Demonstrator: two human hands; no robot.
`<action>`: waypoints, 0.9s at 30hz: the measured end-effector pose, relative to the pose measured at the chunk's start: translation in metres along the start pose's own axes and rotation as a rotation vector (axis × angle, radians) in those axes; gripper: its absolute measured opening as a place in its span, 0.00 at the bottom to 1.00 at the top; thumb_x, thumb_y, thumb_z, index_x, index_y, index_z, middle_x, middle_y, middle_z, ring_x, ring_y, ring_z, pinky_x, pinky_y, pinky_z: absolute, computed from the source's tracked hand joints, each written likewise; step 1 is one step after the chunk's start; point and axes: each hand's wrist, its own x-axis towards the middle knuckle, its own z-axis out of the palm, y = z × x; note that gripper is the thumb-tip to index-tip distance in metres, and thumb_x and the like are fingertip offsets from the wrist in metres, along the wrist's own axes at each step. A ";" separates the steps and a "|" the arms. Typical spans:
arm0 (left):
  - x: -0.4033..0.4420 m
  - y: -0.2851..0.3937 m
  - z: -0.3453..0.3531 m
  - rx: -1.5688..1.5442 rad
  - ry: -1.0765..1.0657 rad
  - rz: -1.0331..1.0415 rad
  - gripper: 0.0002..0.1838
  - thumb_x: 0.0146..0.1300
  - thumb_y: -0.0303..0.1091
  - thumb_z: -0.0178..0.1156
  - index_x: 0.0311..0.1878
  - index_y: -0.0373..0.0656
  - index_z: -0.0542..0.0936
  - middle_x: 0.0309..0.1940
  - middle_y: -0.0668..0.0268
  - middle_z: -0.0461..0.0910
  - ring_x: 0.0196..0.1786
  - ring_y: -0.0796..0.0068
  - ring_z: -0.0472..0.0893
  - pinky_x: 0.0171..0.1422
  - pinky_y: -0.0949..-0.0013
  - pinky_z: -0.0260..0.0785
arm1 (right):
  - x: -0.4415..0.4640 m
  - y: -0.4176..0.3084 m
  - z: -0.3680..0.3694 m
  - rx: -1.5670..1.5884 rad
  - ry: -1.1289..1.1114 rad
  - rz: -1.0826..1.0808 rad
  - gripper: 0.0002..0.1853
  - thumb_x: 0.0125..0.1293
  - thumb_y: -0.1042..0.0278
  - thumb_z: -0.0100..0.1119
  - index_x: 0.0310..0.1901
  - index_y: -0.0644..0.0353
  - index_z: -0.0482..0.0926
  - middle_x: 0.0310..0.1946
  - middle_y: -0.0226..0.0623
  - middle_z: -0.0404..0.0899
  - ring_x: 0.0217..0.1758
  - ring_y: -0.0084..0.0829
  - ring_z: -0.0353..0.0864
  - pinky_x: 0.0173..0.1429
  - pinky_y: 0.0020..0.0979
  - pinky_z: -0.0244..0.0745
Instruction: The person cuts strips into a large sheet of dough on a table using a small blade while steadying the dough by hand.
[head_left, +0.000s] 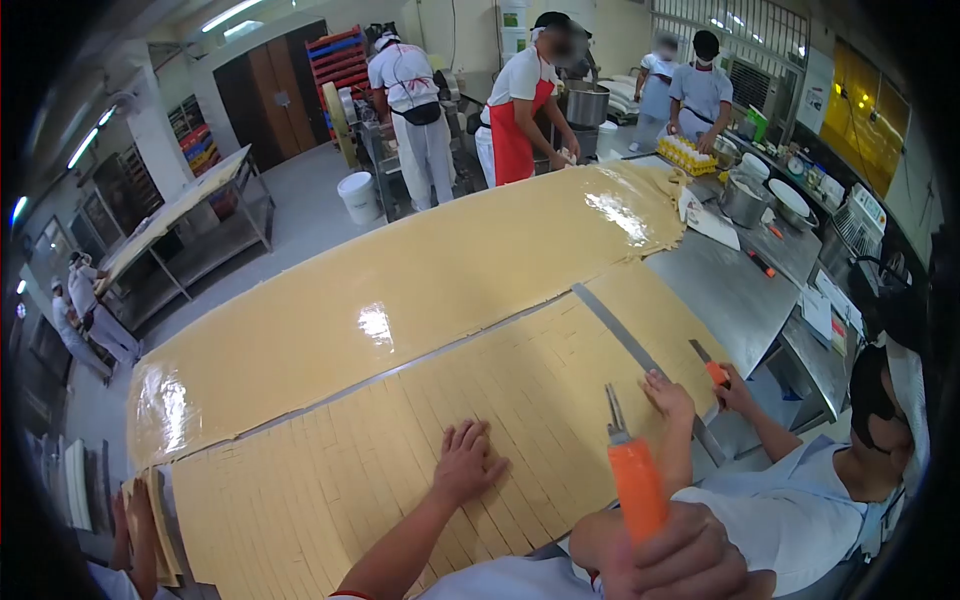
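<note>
My left hand point(467, 465) lies flat with its fingers spread on a dough sheet point(330, 480) scored into narrow strips. Closed around the orange handle of a cutter point(637, 485) is my right hand point(690, 555), raised near the camera, with the metal blade pointing up and away over the dough. A long metal ruler point(620, 330) crosses the right part of this sheet. Beyond a narrow gap lies a second, uncut dough sheet point(300, 320) with shiny patches.
A co-worker point(780, 500) at the right has one hand on the ruler and an orange-handled knife in the other. More hands point(135, 530) hold a board at the lower left. Other people stand behind the table. Pots point(745, 200) and an egg tray point(685, 157) are at the upper right.
</note>
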 end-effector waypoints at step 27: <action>-0.095 0.058 -0.061 -0.454 0.121 -0.286 0.18 0.79 0.52 0.63 0.53 0.45 0.83 0.33 0.54 0.88 0.35 0.44 0.89 0.39 0.47 0.81 | -0.190 0.103 -0.014 0.340 0.258 1.782 0.06 0.81 0.70 0.59 0.47 0.63 0.81 0.28 0.30 0.79 0.27 0.24 0.77 0.38 0.26 0.76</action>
